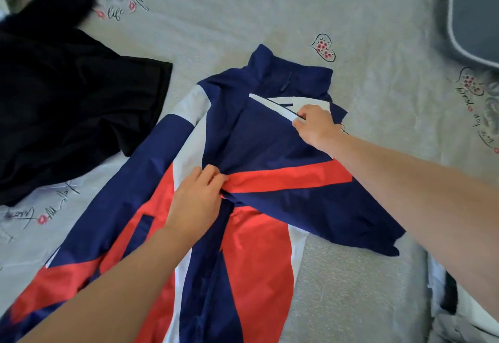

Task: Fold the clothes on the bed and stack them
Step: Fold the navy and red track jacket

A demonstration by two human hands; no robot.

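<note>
A navy, red and white jacket [259, 140] lies spread on the bed, collar pointing away from me. Its right sleeve is folded across the chest as a red and navy band. My left hand [195, 202] pinches the fabric at the middle of the jacket, where the folded sleeve meets the front. My right hand [314, 125] pinches the jacket near the white chest stripe, just below the collar on the right. A black garment [67, 105] lies crumpled to the left, apart from the jacket.
The bed is covered by a grey sheet [243, 13] printed with hearts and script. A dark grey cushion or tray [475, 10] sits at the top right. Pale fabric [464, 315] lies at the bottom right edge.
</note>
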